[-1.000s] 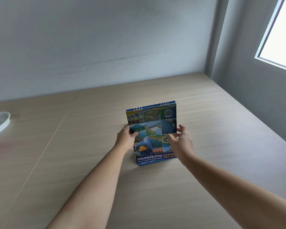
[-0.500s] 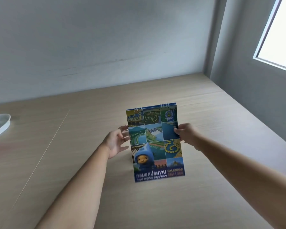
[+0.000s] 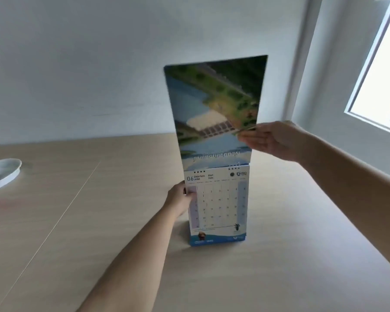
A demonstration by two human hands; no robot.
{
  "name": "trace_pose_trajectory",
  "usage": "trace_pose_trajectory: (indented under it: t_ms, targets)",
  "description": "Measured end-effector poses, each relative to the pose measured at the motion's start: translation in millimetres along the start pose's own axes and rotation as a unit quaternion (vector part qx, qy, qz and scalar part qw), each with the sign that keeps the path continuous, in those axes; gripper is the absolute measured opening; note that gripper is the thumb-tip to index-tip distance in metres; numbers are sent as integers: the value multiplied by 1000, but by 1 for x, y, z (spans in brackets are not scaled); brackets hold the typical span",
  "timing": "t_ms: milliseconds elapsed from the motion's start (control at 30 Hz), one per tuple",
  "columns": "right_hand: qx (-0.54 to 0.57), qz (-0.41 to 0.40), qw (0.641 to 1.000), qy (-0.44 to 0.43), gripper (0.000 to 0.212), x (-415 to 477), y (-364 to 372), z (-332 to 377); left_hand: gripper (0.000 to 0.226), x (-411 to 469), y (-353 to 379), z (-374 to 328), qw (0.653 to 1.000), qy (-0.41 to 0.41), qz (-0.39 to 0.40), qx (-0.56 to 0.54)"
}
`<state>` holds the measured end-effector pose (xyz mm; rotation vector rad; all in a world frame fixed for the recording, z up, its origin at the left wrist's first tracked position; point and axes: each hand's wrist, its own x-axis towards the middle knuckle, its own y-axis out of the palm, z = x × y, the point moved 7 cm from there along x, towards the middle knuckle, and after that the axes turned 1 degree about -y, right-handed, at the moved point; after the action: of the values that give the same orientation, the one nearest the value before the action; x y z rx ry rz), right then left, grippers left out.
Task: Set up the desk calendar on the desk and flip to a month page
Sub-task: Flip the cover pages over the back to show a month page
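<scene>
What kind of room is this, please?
Probably a plain office or study: a wide wooden desk against bare white walls, a window at the right, and a desk calendar being set up.

The desk [image 3: 99,221] presented a pale wood-grain surface, matt and smooth, with one thin seam line. The desk calendar [image 3: 218,208] consisted of paper pages; its raised sheet [image 3: 212,104] carried a printed photograph with a slight sheen, and its month page [image 3: 221,206] appeared white and matt. The dish [image 3: 6,174] looked white, smooth and glossy. The wall [image 3: 99,64] was painted matt.
</scene>
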<state>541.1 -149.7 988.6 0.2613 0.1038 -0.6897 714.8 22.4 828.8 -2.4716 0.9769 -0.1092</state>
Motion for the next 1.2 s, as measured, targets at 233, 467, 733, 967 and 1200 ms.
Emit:
trace_pose_trajectory:
  t_ms: [233,467,733,967,1200]
  targets:
    - [-406,-190,894,-1,25,53,-6,2,23,-1,2,0,1000,4,18,11]
    - [-298,-123,935,148,15,63,-6,-90,25,2,1,8,1000,-4,8,-16]
    - [-237,-75,960,131,70,50,-7,-133,20,-2,-3,4,1000,11,-8,0]
    - [-154,-53,983,81,55,44,-4,-155,20,1,-8,6,1000,-2,-11,-8]
    - [-167,-53,981,77,83,49,10,-152,23,8,-13,8,1000,-12,-16,-5]
